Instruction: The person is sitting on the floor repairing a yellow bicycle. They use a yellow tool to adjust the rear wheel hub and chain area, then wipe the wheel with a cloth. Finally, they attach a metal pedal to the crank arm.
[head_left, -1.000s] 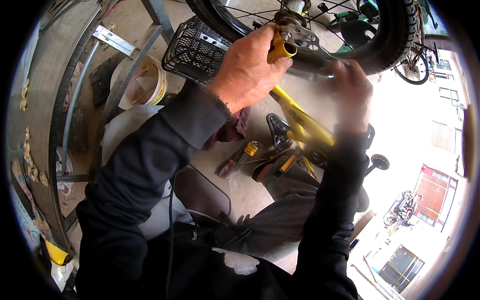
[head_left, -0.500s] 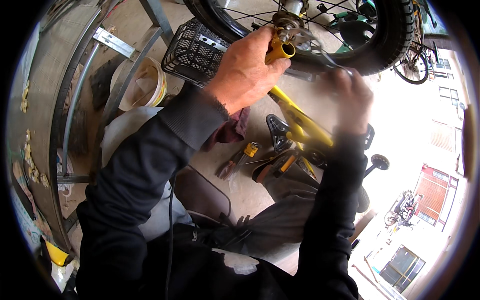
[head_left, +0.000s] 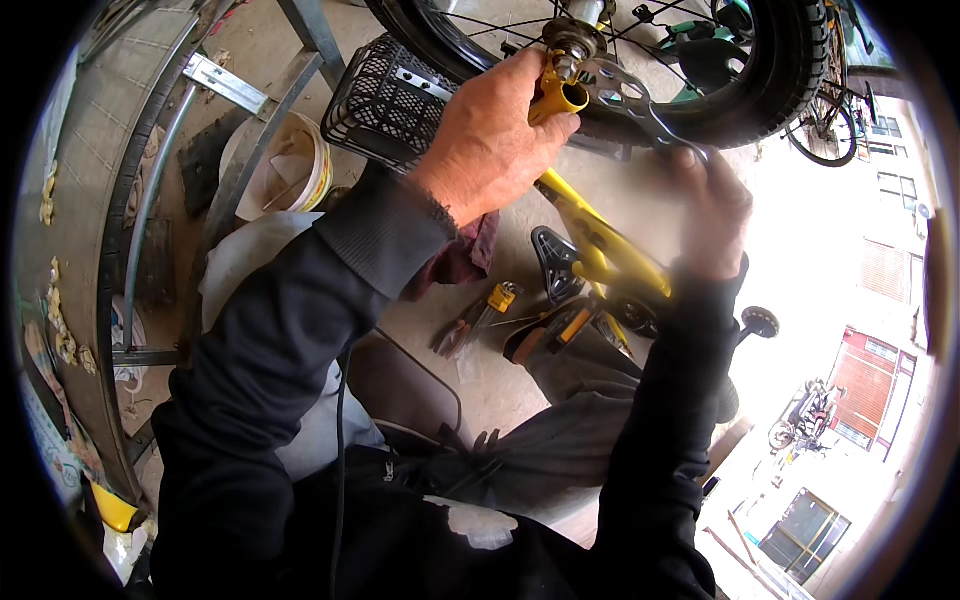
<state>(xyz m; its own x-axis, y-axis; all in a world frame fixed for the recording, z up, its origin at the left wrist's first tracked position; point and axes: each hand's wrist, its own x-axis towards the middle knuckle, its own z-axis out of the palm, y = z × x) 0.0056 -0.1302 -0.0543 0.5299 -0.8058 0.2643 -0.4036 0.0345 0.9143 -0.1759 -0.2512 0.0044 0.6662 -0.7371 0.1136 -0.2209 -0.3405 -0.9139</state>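
My left hand (head_left: 495, 140) is closed round the yellow tube end (head_left: 568, 98) of a small bicycle's frame, right beside the wheel's axle nut (head_left: 566, 68). Above it stands the spoked wheel with its black tyre (head_left: 800, 75). My right hand (head_left: 718, 212), partly smeared by motion, grips a flat silver wrench (head_left: 655, 125) with holes along its body. The wrench's far end lies close to the axle; whether it sits on the nut I cannot tell. Below the hands the yellow frame (head_left: 610, 245) stretches down toward a black pedal (head_left: 556, 262).
A black mesh basket (head_left: 385, 100) stands left of the wheel, near a white bucket (head_left: 310, 165) and a metal rack (head_left: 280, 95). On the floor lie a yellow-handled tool set (head_left: 500, 297) and a dark red cloth (head_left: 470, 250). Another bicycle (head_left: 828, 135) stands at the far right.
My right hand has shifted slightly right and down, and the wrench has swung with it and shows more clearly. My left hand stays on the tube.
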